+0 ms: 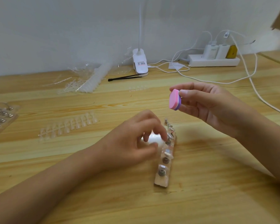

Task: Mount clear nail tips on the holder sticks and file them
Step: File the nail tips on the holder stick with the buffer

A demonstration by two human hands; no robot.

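Left hand [136, 136] curled over holder [162, 181] | right hand [208, 104] raised, pinching file block [174, 99]

right hand [205, 104] pinching buffer [174, 99], left hand [136, 139] blurred

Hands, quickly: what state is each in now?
Left hand: curled at a holder stick; grip cannot be told.
Right hand: holding the pink file block.

Two hands: left hand [136, 139], right hand [205, 102]; one pink-purple buffer block [174, 99]; one clear holder base [164, 160]; one black tweezers [124, 77]; one clip lamp [140, 63]; one power strip [213, 61]; two white chargers [208, 50]; one yellow plug [231, 51]; nail-tip strips [68, 126] too blurred to count.
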